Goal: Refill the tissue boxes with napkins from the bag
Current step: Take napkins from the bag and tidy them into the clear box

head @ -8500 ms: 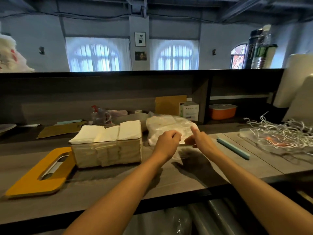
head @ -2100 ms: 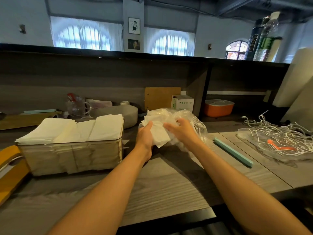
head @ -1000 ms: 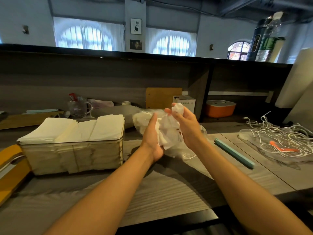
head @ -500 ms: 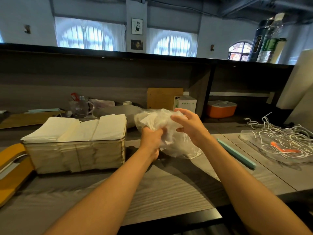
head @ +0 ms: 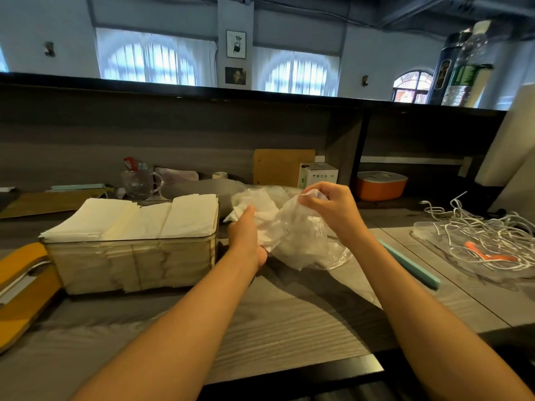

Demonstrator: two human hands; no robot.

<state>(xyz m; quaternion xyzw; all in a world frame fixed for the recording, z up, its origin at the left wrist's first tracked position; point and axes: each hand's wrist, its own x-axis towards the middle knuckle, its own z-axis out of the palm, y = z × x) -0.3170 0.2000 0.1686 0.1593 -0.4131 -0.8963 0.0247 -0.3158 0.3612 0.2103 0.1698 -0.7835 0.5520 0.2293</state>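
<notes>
A clear plastic bag (head: 304, 241) with white napkins (head: 260, 209) inside hangs just above the grey counter in the middle of the view. My left hand (head: 246, 235) grips the bag and napkins from the left side. My right hand (head: 330, 206) pinches the bag's bunched top edge. To the left stands a clear tissue box (head: 130, 261), packed with white napkins (head: 136, 218) that rise above its rim. Its yellow lid (head: 20, 287) lies flat at the left edge.
Behind the box are a glass mug (head: 139, 183), a grey bowl (head: 202, 189) and a small white carton (head: 318, 175). An orange container (head: 380, 183) sits on the right shelf. A teal strip (head: 411, 264) and a tray of white cables (head: 486, 247) lie at right.
My right hand has shifted right and now pinches the bag's top edge. My left hand has slid lower on the bag, and the bag has spread out between the hands.
</notes>
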